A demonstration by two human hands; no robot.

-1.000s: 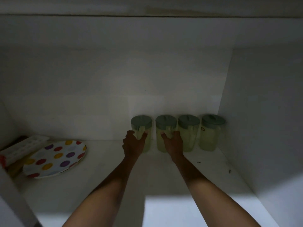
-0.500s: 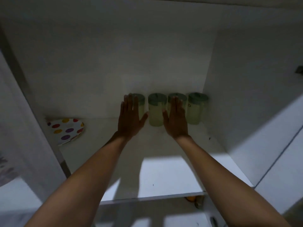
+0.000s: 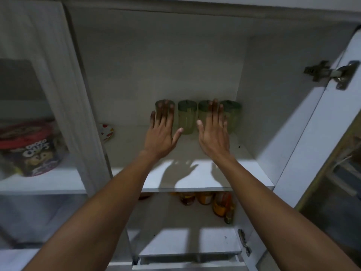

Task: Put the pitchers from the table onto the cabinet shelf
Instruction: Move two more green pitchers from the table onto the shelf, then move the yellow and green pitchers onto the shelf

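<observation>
- Four pitchers stand upright in a row at the back of the cabinet shelf (image 3: 195, 177), against its rear wall, toward the right corner.
- Each has a pale yellow-green translucent body and a dark green lid; they stand just beside one another.
- First pitcher (image 3: 157, 106), at the 9 o'clock end of the row: mostly hidden behind a hand.
- Second pitcher (image 3: 187, 117): fully visible.
- Third pitcher (image 3: 203, 112): partly hidden at its 3 o'clock side.
- Fourth pitcher (image 3: 232, 116), at the 3 o'clock end: nearest the right wall.
</observation>
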